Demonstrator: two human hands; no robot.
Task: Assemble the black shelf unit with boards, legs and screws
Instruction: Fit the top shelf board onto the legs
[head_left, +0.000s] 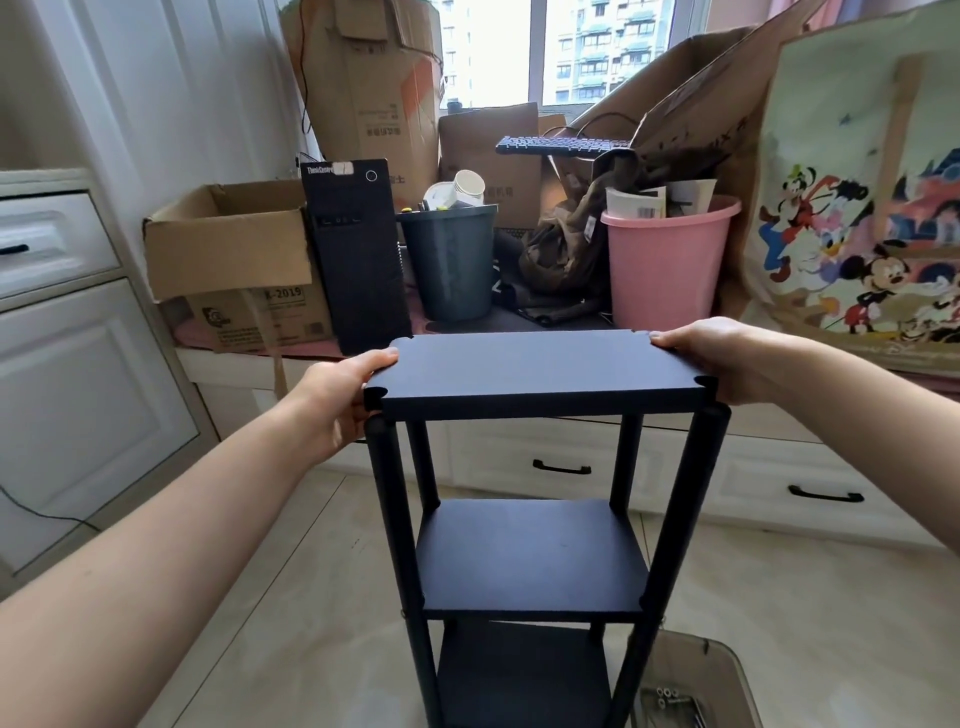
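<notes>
black flat top board (535, 364) sits over four black round legs (387, 478); left hand (337, 395) grips its 9 o'clock edge, right hand (727, 358) its 3 o'clock edge.

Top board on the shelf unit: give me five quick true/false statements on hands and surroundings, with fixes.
1. Both hands hold the top board, left hand and right hand at its short ends. True.
2. The board is seated flush on all four legs. False: the near left leg top shows below the board's corner notch.
3. The middle board is already between the legs. True.
4. The pink bin is empty. False: papers stick out of it.
5. The keyboard lies on the floor. False: it rests on the boxes.
</notes>
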